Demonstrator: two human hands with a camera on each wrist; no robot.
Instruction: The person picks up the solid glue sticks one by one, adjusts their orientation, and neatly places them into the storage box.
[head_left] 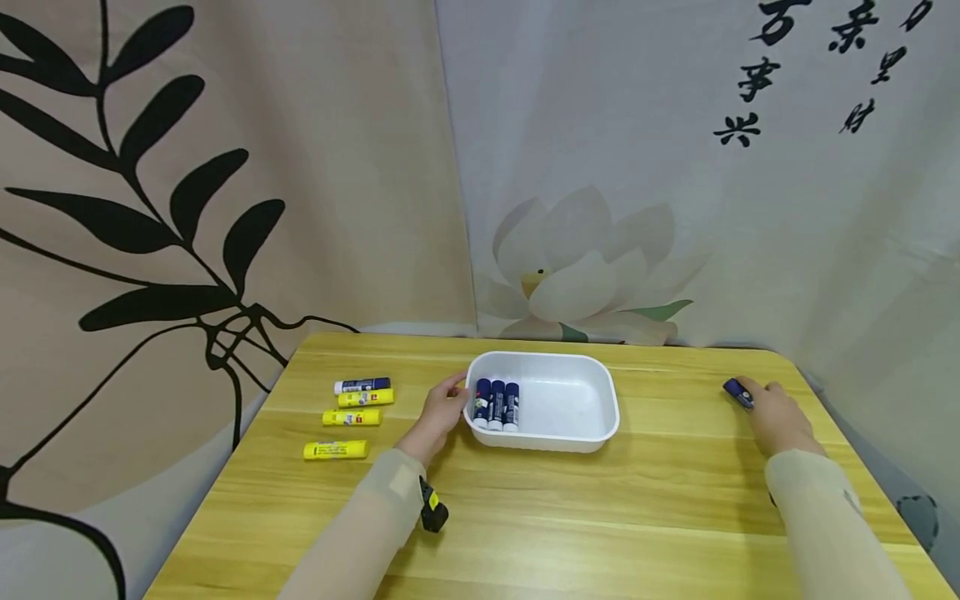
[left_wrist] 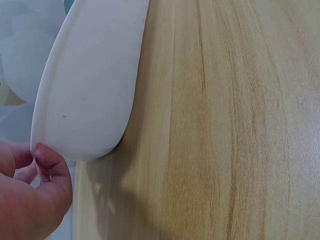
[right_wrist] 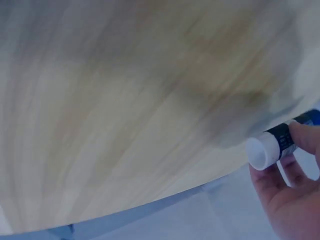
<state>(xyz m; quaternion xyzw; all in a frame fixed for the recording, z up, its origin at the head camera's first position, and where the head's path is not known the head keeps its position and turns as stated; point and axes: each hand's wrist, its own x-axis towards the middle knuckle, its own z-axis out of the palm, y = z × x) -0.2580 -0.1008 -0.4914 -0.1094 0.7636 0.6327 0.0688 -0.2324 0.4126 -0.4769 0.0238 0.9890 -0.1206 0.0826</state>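
With the fingertips and thumb of my left hand I pinch the left rim of a white plastic tray. The left wrist view shows that grip at the corner of the tray. Three dark blue glue sticks stand side by side against the tray's left end, white ends toward me. Far to the right, my right hand holds another dark blue glue stick near the table's right edge. Its white end faces the camera in the right wrist view, with the thumb on top and fingers beneath.
Left of the tray, three yellow glue sticks and one dark blue glue stick with a white end lie on the wooden table. A printed curtain hangs behind the table's back edge.
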